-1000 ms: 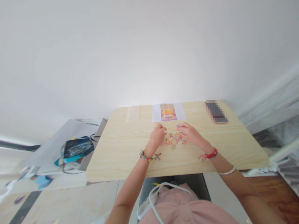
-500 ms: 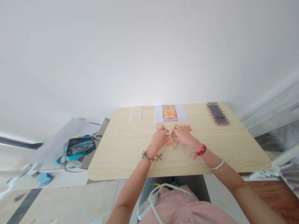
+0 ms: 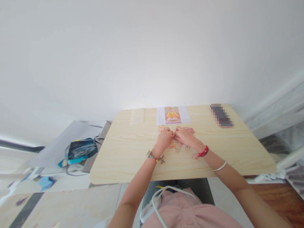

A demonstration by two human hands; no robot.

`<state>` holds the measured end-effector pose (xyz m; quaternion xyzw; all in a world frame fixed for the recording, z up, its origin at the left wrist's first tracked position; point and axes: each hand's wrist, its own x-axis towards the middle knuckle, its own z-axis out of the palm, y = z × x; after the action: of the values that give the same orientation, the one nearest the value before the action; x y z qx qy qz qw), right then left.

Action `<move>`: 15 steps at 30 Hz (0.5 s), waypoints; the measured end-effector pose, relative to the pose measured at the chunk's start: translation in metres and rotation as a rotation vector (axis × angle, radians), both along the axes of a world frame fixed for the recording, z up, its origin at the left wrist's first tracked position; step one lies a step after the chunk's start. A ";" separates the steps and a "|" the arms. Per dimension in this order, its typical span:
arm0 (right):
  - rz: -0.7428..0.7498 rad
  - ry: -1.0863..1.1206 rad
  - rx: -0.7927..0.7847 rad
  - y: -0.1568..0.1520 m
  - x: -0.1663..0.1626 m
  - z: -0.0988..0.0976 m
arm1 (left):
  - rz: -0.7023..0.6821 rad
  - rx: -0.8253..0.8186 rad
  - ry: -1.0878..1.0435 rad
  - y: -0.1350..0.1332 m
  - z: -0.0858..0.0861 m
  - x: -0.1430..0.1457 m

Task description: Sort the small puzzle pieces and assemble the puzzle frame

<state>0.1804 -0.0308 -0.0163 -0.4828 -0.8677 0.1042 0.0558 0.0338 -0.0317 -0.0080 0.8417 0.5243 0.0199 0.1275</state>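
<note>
Small jigsaw puzzle pieces [image 3: 175, 145] lie in a loose heap on the wooden table, under and in front of my hands. My left hand [image 3: 165, 138] and my right hand [image 3: 185, 136] meet at the fingertips above the heap. Both are closed in a pinch, seemingly on a small puzzle piece that the fingers mostly hide. More pieces, orange and cream, show beyond my left hand, and a pinkish cluster [image 3: 190, 130] lies just behind my right. Past them is a printed sheet [image 3: 161, 115] with a picture of an orange pumpkin-like figure.
A pixelated phone [image 3: 222, 116] lies at the table's back right. At the back left is a pale, flat rectangle [image 3: 137, 116]. The light wooden table [image 3: 118, 158] stands against a white wall. Left of it, a dark and blue bag [image 3: 82, 150] rests on a lower surface.
My left hand has moved slightly to the right, so its fingertips now meet those of my right hand. The right hand has hardly moved.
</note>
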 end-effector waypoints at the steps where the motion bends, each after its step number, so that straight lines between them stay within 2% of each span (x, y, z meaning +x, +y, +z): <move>1: -0.003 -0.011 0.010 0.000 0.000 0.000 | 0.007 0.001 -0.003 0.000 0.000 0.000; 15: 0.025 -0.034 0.073 -0.002 0.005 0.003 | 0.021 -0.002 0.014 -0.004 0.006 0.003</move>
<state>0.1858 -0.0326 -0.0134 -0.4711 -0.8778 0.0649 0.0572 0.0366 -0.0361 -0.0020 0.8361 0.5341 0.0147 0.1244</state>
